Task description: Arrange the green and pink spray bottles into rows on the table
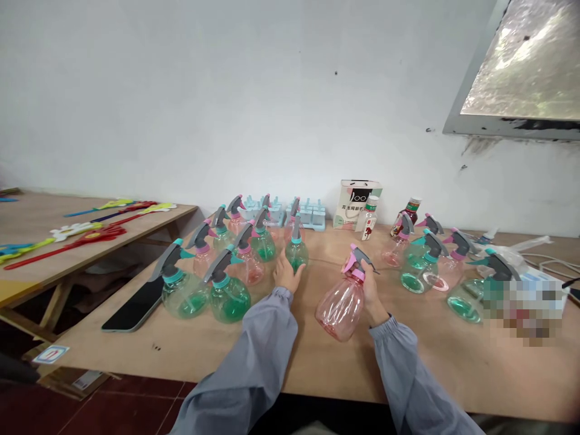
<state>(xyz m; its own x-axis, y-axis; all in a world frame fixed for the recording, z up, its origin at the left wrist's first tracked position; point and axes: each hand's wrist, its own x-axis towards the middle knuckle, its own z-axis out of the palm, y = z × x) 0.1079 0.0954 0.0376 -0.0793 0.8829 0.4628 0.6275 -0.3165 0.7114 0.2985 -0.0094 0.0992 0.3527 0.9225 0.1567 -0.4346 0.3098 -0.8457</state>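
My right hand [370,291] is closed around the neck and spray head of a clear pink spray bottle [341,307], which leans with its base toward the lower left. The bottle has a pink collar and a grey and pink trigger head. My left hand [288,275] holds the near side of a green spray bottle [297,248] low on its body, thumb on the right and fingers on the left. To the left stand several green spray bottles [231,300] and pink spray bottles [250,266]. More green bottles [413,279] and pink bottles [393,254] stand on the right.
A black phone [133,307] lies at the table's left. Light blue moulds [312,215], a printed paper bag [348,208], a white-labelled bottle [369,220] and a dark red bottle [410,210] stand by the wall. Colourful hand-shaped sticks [75,243] lie on another table.
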